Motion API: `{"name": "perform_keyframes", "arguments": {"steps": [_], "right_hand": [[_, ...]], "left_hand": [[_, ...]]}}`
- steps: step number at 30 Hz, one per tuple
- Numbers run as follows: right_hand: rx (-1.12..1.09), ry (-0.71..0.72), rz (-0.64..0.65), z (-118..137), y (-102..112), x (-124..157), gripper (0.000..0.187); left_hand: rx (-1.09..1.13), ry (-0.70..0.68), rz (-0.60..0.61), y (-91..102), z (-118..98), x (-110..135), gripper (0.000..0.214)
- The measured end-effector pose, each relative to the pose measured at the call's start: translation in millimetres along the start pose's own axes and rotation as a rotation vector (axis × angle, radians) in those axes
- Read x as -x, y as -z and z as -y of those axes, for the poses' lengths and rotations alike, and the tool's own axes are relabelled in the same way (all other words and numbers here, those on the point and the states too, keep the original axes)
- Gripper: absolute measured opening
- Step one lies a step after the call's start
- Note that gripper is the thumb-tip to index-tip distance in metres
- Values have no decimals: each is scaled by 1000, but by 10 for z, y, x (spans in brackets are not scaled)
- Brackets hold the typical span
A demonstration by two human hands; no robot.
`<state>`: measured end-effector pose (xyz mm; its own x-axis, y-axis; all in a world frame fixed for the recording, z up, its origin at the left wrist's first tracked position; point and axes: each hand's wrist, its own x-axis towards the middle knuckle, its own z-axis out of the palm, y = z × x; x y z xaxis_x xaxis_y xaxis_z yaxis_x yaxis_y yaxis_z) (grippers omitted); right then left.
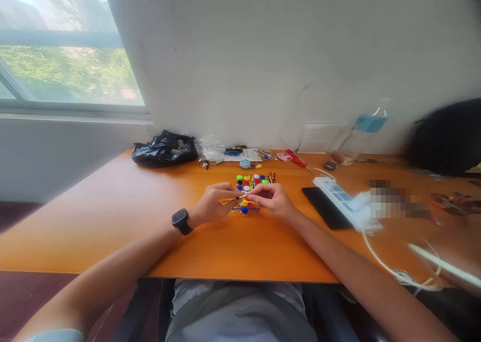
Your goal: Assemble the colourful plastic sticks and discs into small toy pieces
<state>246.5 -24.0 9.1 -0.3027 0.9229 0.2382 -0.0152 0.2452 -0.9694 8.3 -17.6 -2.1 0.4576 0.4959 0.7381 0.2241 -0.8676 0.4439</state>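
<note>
My left hand [221, 200], with a dark watch on its wrist, is closed in a pinch on a thin dark stick [226, 201]. Fingertips of my right hand [272, 201] meet it from the other side, pinching a small white piece [245, 194]. How the stick and the white piece join is too small to make out. Just below them on the table lie a yellow round piece [245, 203] and a blue round piece [244, 211] with blue sticks. Beyond my fingers stand rows of coloured round pieces [239, 183] and several coloured sticks [251, 182], partly hidden by my hands.
A black plastic bag [165, 149] and clear wrappers [210, 150] lie at the back of the wooden table [188, 257]. On the right are a black flat device [326, 208], a white power strip [340, 197] with cables, and a clear bottle [356, 140].
</note>
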Motion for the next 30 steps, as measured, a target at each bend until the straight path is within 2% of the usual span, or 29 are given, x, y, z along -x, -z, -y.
{"name": "perform_keyframes", "arguments": {"steps": [3, 9, 12, 15, 19, 22, 23, 25, 28, 30], "right_hand": [[13, 23, -24, 24, -4, 0, 32], [25, 58, -45, 68, 24, -15, 31], [37, 58, -21, 65, 35, -17, 33], [128, 126, -6, 64, 25, 28, 40], [285, 311, -87, 84, -9, 136, 59], [282, 368, -98, 112, -14, 173, 62], [271, 356, -79, 119, -6, 169, 56], [247, 273, 36, 125, 27, 142, 39], [171, 144, 231, 102, 97, 76, 71], [122, 144, 238, 72, 141, 41, 79]], "left_hand": [[85, 77, 16, 32, -52, -37, 25], [556, 374, 175, 142, -136, -119, 30], [678, 458, 245, 136, -114, -114, 39], [727, 496, 209, 117, -89, -108, 39], [736, 549, 108, 137, -81, -128, 38], [754, 574, 61, 171, -86, -145, 35], [754, 577, 52, 179, -88, -148, 35], [740, 575, 35, 188, -87, -150, 34], [718, 563, 11, 185, -73, -151, 33], [712, 558, 1, 182, -58, -152, 32]]}}
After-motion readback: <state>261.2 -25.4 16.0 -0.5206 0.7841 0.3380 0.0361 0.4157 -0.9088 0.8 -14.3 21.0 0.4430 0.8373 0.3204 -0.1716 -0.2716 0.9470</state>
